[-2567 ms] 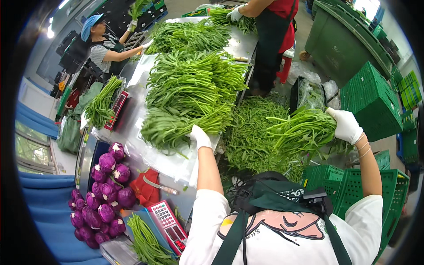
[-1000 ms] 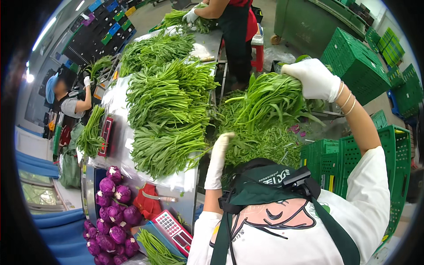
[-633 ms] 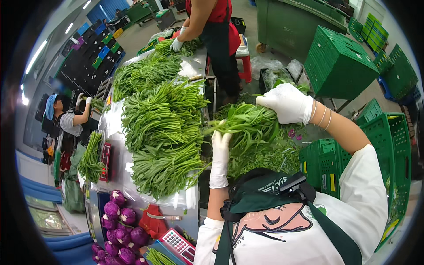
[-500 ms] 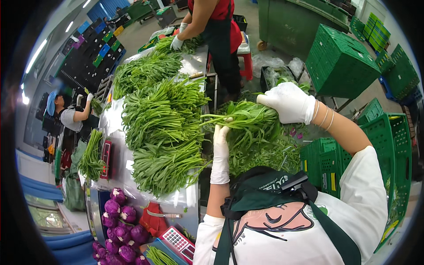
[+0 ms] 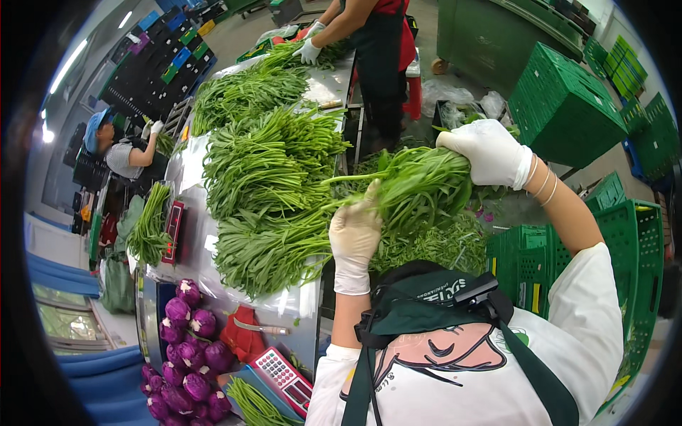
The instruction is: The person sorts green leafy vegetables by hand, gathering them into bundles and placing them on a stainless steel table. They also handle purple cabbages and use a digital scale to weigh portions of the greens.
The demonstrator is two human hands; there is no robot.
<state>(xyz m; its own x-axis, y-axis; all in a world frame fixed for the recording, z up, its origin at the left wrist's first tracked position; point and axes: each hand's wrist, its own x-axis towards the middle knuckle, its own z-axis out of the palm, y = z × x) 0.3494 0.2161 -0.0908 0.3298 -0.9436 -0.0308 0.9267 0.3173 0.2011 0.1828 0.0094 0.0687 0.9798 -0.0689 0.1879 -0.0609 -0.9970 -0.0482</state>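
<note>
My gloved right hand [image 5: 492,155] is closed on the leafy end of a bunch of water spinach [image 5: 426,186], held up beyond the table's right edge. The bunch's pale stems point left. My gloved left hand [image 5: 356,228] is at the stem side, its fingers bent up against the stems and leaves. Its fingertips are smeared by motion, so I cannot tell whether they grip any. Piles of the same greens [image 5: 273,170] lie along the metal table [image 5: 288,323] to the left. More loose greens [image 5: 433,241] lie below the held bunch.
Purple onions [image 5: 186,358], a red cloth [image 5: 241,337], a knife [image 5: 261,328] and a calculator-like keypad [image 5: 283,376] are at the near left. Green crates [image 5: 565,103] stand on the right. A co-worker's gloved hand [image 5: 307,52] handles greens at the far end.
My left hand has turned and bent its fingers, which were stretched upward at the stems. My right hand keeps its hold on the bunch. The whole view has shifted slightly.
</note>
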